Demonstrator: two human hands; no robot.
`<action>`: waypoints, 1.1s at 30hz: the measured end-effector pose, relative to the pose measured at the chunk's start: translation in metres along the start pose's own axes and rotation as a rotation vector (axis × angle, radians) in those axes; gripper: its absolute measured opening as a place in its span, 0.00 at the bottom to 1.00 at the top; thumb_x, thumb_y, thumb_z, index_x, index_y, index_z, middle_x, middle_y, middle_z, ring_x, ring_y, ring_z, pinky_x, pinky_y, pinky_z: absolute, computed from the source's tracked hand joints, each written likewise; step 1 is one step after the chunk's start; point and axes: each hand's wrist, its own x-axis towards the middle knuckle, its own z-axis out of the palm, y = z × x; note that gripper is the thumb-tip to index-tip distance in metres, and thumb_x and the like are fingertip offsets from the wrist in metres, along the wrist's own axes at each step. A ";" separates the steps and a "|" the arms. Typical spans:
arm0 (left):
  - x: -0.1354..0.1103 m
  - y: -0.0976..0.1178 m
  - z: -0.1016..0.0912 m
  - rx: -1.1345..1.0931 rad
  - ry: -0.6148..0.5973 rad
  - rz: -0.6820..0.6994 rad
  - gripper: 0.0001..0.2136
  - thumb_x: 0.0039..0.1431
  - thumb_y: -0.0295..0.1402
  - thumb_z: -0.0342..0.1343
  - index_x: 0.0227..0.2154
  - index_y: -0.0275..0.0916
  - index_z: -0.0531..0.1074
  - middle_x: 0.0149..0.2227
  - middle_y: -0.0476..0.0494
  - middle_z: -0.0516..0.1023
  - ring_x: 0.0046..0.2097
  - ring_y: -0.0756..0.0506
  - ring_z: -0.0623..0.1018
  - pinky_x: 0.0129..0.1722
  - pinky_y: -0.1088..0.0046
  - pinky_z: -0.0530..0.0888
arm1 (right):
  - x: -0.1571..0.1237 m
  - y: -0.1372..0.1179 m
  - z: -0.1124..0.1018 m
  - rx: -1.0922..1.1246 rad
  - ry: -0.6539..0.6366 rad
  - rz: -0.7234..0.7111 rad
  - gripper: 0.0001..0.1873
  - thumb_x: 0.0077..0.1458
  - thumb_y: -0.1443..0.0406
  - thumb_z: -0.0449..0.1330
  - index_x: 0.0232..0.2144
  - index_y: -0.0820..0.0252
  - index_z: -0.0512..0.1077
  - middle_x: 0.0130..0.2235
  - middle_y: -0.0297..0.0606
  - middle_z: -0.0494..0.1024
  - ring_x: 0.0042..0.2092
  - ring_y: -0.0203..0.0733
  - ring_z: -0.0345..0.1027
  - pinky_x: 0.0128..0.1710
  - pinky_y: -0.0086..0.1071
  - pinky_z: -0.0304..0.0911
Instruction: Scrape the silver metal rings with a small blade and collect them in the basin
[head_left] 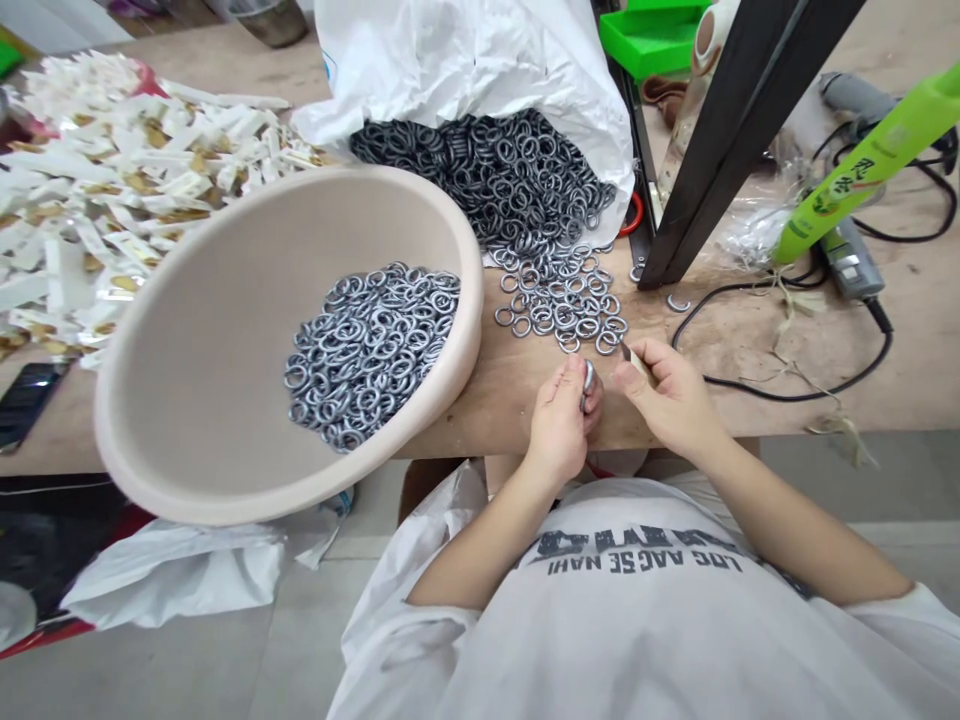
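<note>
My left hand [556,420] is closed around a grey ring [588,374], its thumb and fingers pinching it near the table's front edge. Just to the right, my right hand [675,400] grips a small knife [634,360] with a dark short blade and a pale handle; the blade points toward the rings. Loose grey rings [566,300] lie spread on the table beyond both hands. Behind them, a heap of darker rings [495,170] spills from a white sack [472,60]. More grey rings [367,360] fill the right side of a large beige basin [124,400], tilted at my left.
White pieces with brownish parts [135,190] are piled at the left, near a phone [30,400]. A black metal post [720,160] rises at the right, beside a bright green upright object [862,170]. A corded power tool [851,260] and its black cable lie there. Green trays [652,40] stand behind.
</note>
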 end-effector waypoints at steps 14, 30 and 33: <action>-0.005 0.003 0.011 -0.085 0.152 -0.040 0.23 0.53 0.48 0.67 0.23 0.39 0.61 0.21 0.58 0.57 0.20 0.57 0.55 0.19 0.79 0.55 | -0.014 -0.017 -0.005 -0.631 -0.124 -0.299 0.18 0.67 0.54 0.54 0.28 0.58 0.68 0.29 0.35 0.69 0.30 0.38 0.58 0.31 0.35 0.47; -0.008 -0.008 0.004 0.029 0.093 -0.015 0.22 0.57 0.54 0.61 0.27 0.39 0.64 0.21 0.56 0.61 0.21 0.55 0.59 0.18 0.81 0.56 | 0.009 -0.002 -0.010 -0.279 -0.090 -0.262 0.12 0.61 0.54 0.63 0.39 0.56 0.72 0.36 0.35 0.73 0.38 0.41 0.65 0.38 0.34 0.58; -0.011 -0.013 0.001 0.061 0.066 -0.029 0.23 0.57 0.54 0.60 0.26 0.38 0.64 0.21 0.55 0.62 0.21 0.56 0.60 0.18 0.81 0.55 | 0.009 -0.006 -0.006 -0.225 -0.102 -0.269 0.12 0.63 0.56 0.61 0.31 0.57 0.70 0.31 0.33 0.69 0.35 0.38 0.63 0.35 0.33 0.56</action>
